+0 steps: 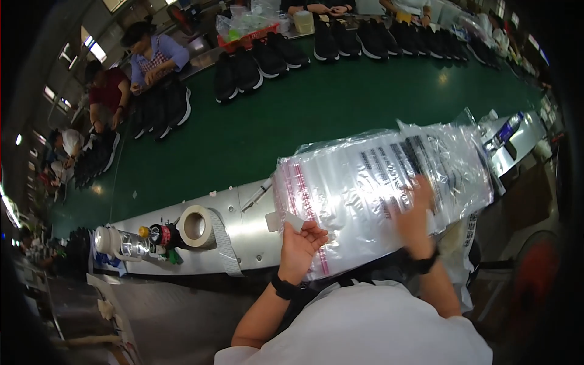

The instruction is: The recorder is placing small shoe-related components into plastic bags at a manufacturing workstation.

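In my left hand (299, 249) is a small white card (294, 221), pinched between thumb and fingers near the left end of a stack of clear zip bags (353, 182). The bags lie flat, with pink strips along their left edge and dark print toward the right. Over the middle of the stack is my right hand (417, 222), smeared by motion. Its fingers reach toward the print, and I cannot tell whether they grip a bag.
A roll of white tape (196, 226), a clear bottle (125, 243) and a pen (258, 194) rest on the metal ledge. Across the green conveyor belt (243, 134) stand black shoes (246, 72) in rows. Co-workers sit beyond, one in a blue shirt (159, 58).
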The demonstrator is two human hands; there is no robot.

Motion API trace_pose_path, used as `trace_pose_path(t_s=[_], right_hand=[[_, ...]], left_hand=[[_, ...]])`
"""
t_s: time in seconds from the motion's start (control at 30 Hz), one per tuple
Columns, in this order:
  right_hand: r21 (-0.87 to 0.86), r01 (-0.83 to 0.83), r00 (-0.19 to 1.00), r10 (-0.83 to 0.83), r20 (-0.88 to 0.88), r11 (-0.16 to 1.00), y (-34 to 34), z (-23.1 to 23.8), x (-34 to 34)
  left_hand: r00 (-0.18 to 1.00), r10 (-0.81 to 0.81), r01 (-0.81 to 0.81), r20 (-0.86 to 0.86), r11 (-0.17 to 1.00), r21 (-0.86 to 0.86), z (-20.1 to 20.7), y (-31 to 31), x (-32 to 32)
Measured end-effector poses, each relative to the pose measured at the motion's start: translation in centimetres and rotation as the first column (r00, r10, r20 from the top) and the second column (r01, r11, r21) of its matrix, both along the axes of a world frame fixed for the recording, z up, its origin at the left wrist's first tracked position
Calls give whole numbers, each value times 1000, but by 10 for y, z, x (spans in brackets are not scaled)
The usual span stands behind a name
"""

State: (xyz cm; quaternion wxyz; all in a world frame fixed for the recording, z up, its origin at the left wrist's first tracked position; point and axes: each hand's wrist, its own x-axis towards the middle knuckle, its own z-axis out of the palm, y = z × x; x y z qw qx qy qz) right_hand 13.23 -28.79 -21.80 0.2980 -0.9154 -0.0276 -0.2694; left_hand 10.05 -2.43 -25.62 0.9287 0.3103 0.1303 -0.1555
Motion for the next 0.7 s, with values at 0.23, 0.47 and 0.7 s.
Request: trace_pose_path(t_s=[0.23,0.47,0.7], right_hand=[[-180,-226,974,220,-57,957,61,-1,-4],[650,-252,878,452,-159,717,27,22,-11],[360,-503,792,586,-171,786,32,49,-29]], left_hand=[[999,-6,9,36,998,-60,7,-12,6],[859,-511,513,44,856,-68,51,-43,65],[756,-648,654,-90,752,81,36,-69,71]])
